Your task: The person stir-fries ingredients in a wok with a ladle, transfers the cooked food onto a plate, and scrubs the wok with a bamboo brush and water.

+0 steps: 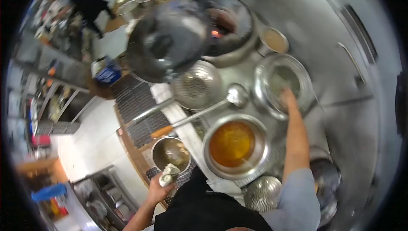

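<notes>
A whitish cloth [169, 175] is held in my left hand [158, 188], low beside a pot [154, 156] with liquid in it. My right hand [290, 97] reaches into a metal basin [262, 80] of cloudy liquid; its fingers are blurred and partly hidden. Left of that basin, a ladle [238, 95] with an orange handle lies near a perforated strainer [196, 84]. A bowl of amber liquid [232, 144] stands in front of me. The large dark wok [170, 35] is tilted beside the burner [231, 27], where a red glow shows.
Beyond the basin stands a small container of brownish liquid [274, 40]. Another perforated strainer [262, 193] lies near my right sleeve. A metal wall with a handle [352, 61] rises at the right. A person in dark clothing [88, 2] is at the upper left, beyond shelves.
</notes>
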A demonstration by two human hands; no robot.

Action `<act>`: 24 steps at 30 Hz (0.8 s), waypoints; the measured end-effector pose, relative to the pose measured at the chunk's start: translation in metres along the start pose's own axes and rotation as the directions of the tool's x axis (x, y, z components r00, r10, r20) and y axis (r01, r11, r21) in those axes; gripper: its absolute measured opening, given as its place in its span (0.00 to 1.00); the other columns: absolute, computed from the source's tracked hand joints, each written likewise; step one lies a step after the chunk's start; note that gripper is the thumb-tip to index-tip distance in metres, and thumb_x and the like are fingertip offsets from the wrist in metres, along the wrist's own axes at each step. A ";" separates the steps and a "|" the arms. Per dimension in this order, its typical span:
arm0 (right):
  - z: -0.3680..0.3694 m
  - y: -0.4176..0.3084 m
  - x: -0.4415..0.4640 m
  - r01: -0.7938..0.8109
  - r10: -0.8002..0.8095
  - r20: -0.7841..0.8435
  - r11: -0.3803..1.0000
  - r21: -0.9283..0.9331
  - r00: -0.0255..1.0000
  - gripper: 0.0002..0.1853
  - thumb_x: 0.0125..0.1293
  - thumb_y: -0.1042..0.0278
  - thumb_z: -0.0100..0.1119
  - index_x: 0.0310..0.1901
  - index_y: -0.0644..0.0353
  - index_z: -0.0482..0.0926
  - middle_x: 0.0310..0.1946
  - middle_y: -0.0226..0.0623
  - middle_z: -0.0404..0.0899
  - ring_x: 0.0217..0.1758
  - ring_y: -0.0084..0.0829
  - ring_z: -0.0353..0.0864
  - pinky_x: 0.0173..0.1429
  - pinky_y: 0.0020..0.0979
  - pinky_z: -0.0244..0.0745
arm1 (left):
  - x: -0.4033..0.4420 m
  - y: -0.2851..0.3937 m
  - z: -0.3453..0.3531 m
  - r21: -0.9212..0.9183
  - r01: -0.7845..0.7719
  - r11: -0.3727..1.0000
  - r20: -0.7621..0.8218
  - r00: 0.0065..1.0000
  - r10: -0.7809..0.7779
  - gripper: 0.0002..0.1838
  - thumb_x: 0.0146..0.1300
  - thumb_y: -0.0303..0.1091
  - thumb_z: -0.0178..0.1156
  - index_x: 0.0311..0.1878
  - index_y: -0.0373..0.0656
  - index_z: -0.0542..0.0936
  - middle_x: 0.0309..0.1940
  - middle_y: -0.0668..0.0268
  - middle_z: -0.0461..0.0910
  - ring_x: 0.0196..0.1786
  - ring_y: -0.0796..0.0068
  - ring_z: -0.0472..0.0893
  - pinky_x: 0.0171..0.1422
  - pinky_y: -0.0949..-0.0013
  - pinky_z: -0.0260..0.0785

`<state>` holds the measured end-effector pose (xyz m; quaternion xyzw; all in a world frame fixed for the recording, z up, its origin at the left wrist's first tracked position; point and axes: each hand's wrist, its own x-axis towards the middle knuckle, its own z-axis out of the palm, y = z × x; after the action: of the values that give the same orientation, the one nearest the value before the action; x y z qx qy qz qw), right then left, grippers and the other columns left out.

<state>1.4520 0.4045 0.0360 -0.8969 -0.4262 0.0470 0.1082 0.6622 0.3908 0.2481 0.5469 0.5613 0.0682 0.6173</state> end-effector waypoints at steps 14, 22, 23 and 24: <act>-0.214 -0.147 -0.329 -0.177 0.269 -0.073 0.792 0.585 0.960 0.14 0.65 0.71 0.62 0.51 0.62 0.85 0.33 0.44 0.87 0.36 0.37 0.87 0.44 0.42 0.81 | -0.045 0.100 0.113 -0.082 -0.347 0.934 0.392 0.851 0.350 0.22 0.61 0.26 0.74 0.56 0.34 0.79 0.43 0.64 0.85 0.46 0.76 0.82 0.53 0.69 0.75; -0.296 -0.094 -0.676 -0.260 0.311 -0.464 0.950 0.172 0.830 0.12 0.64 0.68 0.67 0.49 0.54 0.84 0.50 0.40 0.83 0.56 0.44 0.84 0.60 0.43 0.81 | -0.133 0.061 0.241 -0.100 -0.109 0.989 0.741 0.655 0.147 0.18 0.72 0.34 0.63 0.59 0.34 0.78 0.41 0.61 0.86 0.38 0.68 0.86 0.45 0.66 0.79; -0.318 -0.085 -0.724 -0.346 0.364 -0.499 0.929 0.131 0.787 0.17 0.62 0.67 0.69 0.53 0.53 0.84 0.52 0.41 0.82 0.56 0.46 0.83 0.60 0.43 0.81 | -0.143 0.056 0.256 -0.019 0.002 1.000 0.796 0.604 0.014 0.18 0.75 0.38 0.61 0.60 0.35 0.78 0.41 0.60 0.86 0.37 0.67 0.86 0.43 0.65 0.80; -0.326 -0.070 -0.775 -0.468 0.422 -0.476 0.884 0.027 0.771 0.23 0.60 0.65 0.71 0.59 0.53 0.82 0.53 0.43 0.81 0.57 0.48 0.82 0.60 0.44 0.81 | -0.150 0.044 0.277 -0.017 -0.018 1.000 0.802 0.597 0.025 0.18 0.75 0.38 0.61 0.60 0.35 0.78 0.41 0.60 0.86 0.37 0.67 0.86 0.43 0.65 0.80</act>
<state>0.9669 -0.2027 0.3629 -0.9603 -0.1642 -0.1669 0.1517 0.8443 0.1376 0.3102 0.5237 0.2176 -0.1751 0.8048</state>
